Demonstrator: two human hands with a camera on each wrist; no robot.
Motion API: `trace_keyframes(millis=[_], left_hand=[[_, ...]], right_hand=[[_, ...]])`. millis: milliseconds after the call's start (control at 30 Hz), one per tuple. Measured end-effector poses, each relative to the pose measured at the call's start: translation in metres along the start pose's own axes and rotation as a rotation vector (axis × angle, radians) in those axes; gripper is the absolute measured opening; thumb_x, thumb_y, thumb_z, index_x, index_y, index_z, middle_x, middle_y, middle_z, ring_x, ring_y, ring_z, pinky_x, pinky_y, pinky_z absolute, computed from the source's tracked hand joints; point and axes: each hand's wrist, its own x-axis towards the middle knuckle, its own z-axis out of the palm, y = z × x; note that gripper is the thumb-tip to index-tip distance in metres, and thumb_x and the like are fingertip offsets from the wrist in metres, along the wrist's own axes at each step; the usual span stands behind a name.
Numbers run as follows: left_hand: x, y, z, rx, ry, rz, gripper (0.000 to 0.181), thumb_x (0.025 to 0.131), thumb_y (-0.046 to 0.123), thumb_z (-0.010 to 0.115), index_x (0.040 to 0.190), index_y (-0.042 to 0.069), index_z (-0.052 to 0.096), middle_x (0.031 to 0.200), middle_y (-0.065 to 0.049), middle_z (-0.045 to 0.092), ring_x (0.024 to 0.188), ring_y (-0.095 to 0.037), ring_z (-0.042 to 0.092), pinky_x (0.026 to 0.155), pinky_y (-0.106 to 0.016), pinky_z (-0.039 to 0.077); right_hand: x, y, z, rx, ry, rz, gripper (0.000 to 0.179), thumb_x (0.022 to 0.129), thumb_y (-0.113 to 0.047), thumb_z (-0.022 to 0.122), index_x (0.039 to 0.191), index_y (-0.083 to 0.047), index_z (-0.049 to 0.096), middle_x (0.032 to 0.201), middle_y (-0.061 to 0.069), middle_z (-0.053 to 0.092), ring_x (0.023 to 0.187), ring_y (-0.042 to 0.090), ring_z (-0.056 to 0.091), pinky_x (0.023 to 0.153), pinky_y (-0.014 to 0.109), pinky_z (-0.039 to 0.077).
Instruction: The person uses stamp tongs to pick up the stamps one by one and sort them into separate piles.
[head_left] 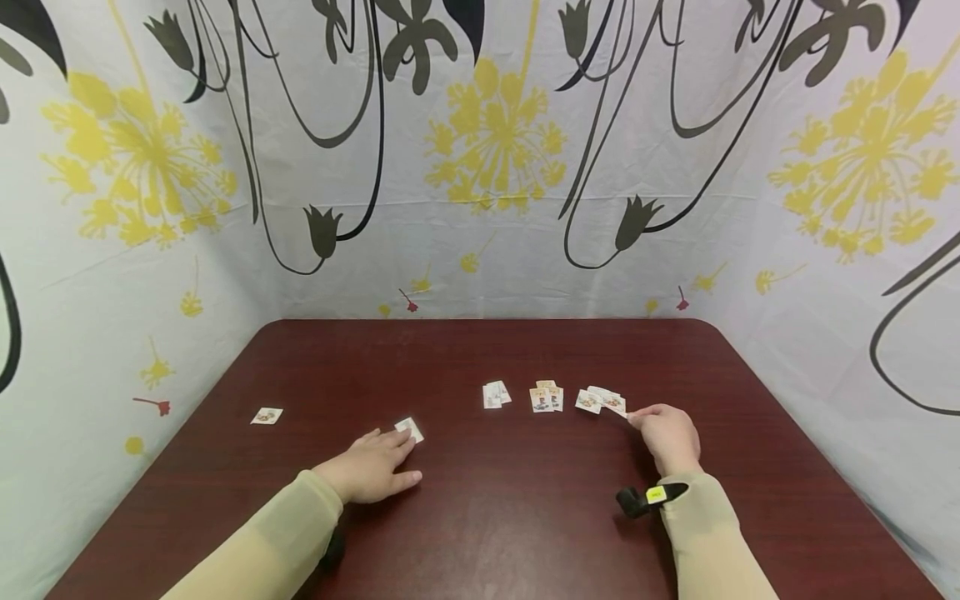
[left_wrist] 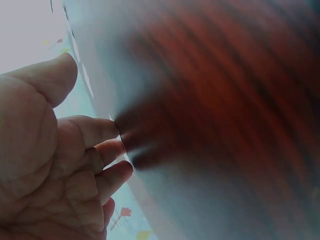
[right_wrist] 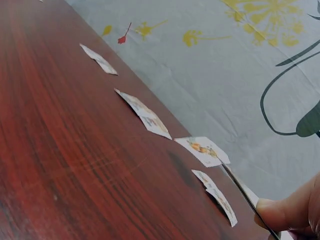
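Observation:
On the table's left side my left hand [head_left: 374, 467] lies spread, palm down, with fingertips on a small white stamp [head_left: 409, 430]. Its fingers [left_wrist: 107, 131] appear nearly straight in the left wrist view. My right hand [head_left: 670, 434] pinches slim tweezers [right_wrist: 248, 200] between thumb and fingers. The tweezers' tip overlaps a stamp with an orange picture [right_wrist: 201, 148], which casts a shadow beneath. This stamp belongs to the rightmost cluster of stamps [head_left: 588, 402]; overlapped stamps [right_wrist: 216, 197] lie in front of it in the right wrist view.
A cluster of printed stamps [head_left: 542, 400] lies in the middle right, with another group of stamps [head_left: 492, 395] left of it. One lone stamp [head_left: 266, 416] rests far left. The dark red table [head_left: 480, 533] meets a patterned cloth [head_left: 480, 258] at the back and sides.

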Motion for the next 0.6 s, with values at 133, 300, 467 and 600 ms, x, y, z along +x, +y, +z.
trace_keyframes(millis=[133,300,467,600], left_hand=[[-0.0018,0.0022,-0.0024,-0.008,0.011,0.016,0.066,0.097,0.048,0.052,0.142,0.000,0.046,0.150,-0.013,0.038,0.140,-0.028,0.031,0.114,-0.050,0.018],[-0.0027,0.0046,-0.0023,-0.012,0.009,0.026,0.065,0.097,0.047,0.052,0.142,0.000,0.046,0.151,-0.013,0.037,0.140,-0.028,0.031,0.114,-0.050,0.017],[-0.0021,0.0053,-0.0010,-0.012,0.003,0.015,0.066,0.097,0.048,0.050,0.143,0.002,0.044,0.152,-0.012,0.036,0.141,-0.026,0.029,0.115,-0.048,0.016],[-0.0020,0.0054,-0.0003,-0.013,0.003,0.011,0.066,0.097,0.048,0.050,0.144,0.002,0.044,0.152,-0.011,0.036,0.141,-0.026,0.030,0.115,-0.048,0.016]], right_hand=[[0.0006,0.0009,-0.0011,-0.075,0.007,-0.001,0.020,0.088,-0.023,0.063,0.093,-0.006,0.074,0.104,0.016,0.066,0.092,0.033,0.058,0.074,0.045,0.042],[0.0002,0.0014,-0.0006,-0.131,0.022,-0.022,0.020,0.089,-0.023,0.062,0.091,-0.008,0.074,0.101,0.015,0.067,0.091,0.033,0.058,0.075,0.050,0.041],[-0.0011,0.0007,0.0006,-0.176,0.035,-0.051,0.021,0.090,-0.024,0.061,0.090,-0.008,0.074,0.098,0.014,0.068,0.089,0.033,0.059,0.073,0.051,0.041],[-0.0006,0.0007,0.0012,-0.202,0.053,-0.062,0.022,0.090,-0.025,0.061,0.091,-0.007,0.074,0.100,0.016,0.068,0.090,0.036,0.059,0.074,0.053,0.042]])
